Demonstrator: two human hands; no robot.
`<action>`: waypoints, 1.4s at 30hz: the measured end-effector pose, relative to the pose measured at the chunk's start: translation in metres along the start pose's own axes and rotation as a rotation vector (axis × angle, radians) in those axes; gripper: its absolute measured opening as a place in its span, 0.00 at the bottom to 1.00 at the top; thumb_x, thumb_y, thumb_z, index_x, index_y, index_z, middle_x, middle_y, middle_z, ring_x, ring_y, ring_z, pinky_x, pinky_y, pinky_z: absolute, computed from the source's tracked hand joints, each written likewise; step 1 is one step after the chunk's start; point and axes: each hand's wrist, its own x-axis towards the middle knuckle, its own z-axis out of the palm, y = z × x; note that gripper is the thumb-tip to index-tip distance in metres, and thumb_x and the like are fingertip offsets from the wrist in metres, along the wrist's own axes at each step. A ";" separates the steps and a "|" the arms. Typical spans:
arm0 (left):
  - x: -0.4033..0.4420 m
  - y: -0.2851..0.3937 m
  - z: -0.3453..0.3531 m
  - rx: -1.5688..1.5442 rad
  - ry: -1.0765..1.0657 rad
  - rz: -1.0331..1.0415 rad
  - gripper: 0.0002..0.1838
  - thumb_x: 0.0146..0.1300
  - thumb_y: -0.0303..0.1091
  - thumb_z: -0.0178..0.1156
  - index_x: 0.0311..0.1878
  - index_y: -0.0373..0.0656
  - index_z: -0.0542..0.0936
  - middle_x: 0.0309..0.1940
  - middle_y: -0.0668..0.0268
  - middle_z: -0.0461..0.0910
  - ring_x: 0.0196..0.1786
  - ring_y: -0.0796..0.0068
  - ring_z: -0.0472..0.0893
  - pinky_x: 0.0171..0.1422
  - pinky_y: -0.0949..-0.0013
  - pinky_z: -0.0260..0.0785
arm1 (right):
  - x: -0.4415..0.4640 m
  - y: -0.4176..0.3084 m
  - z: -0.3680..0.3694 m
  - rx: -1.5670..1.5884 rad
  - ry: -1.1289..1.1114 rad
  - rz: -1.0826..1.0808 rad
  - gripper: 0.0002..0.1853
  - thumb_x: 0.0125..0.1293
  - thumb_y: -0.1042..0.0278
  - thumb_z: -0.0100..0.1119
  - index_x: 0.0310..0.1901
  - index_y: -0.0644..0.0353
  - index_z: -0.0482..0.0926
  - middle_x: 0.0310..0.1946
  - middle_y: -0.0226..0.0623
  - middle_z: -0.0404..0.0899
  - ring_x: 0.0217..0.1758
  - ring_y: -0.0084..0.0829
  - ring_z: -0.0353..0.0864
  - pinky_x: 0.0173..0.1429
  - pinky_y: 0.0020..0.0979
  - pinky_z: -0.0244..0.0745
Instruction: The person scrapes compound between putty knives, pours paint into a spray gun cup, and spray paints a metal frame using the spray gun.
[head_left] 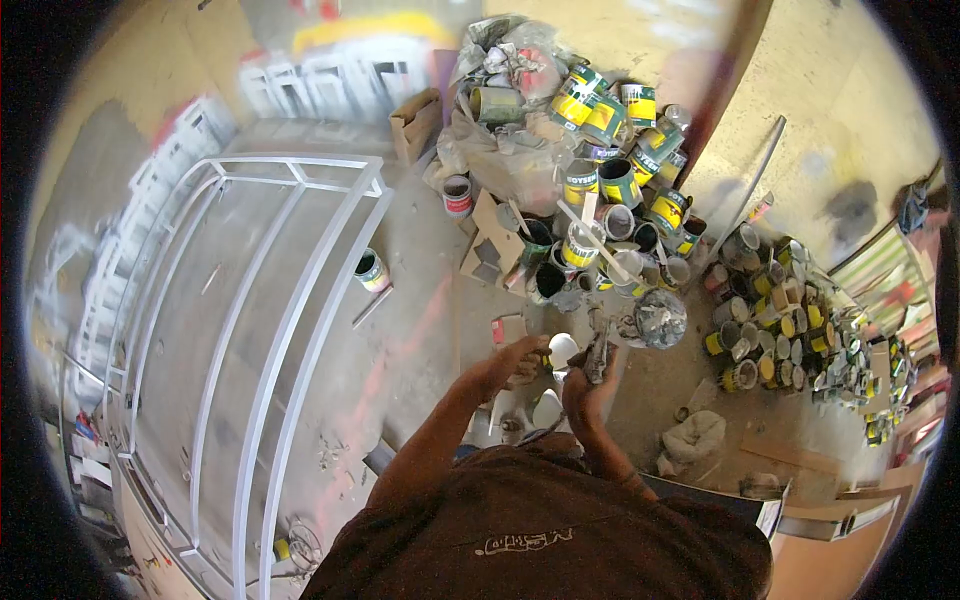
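Spray gun (598,352) is sitting in closed R hand (586,385); L hand (518,364) is resting half-curled by white cup (563,349), hold unclear; tipping cd be causing spills.

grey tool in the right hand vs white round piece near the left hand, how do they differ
The grey tool looks dark and grimy; the white round piece looks bright. The grey tool is long and irregular; the white round piece is compact. The right hand grips the grey tool; the white round piece sits near the left hand, contact unclear.
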 end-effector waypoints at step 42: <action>0.022 -0.088 -0.029 0.065 0.096 0.252 0.19 0.68 0.45 0.55 0.49 0.37 0.81 0.45 0.61 0.81 0.43 0.71 0.81 0.46 0.68 0.73 | 0.076 0.021 0.052 0.509 0.361 0.357 0.26 0.72 0.45 0.39 0.59 0.56 0.70 0.47 0.41 0.74 0.34 0.34 0.76 0.36 0.36 0.75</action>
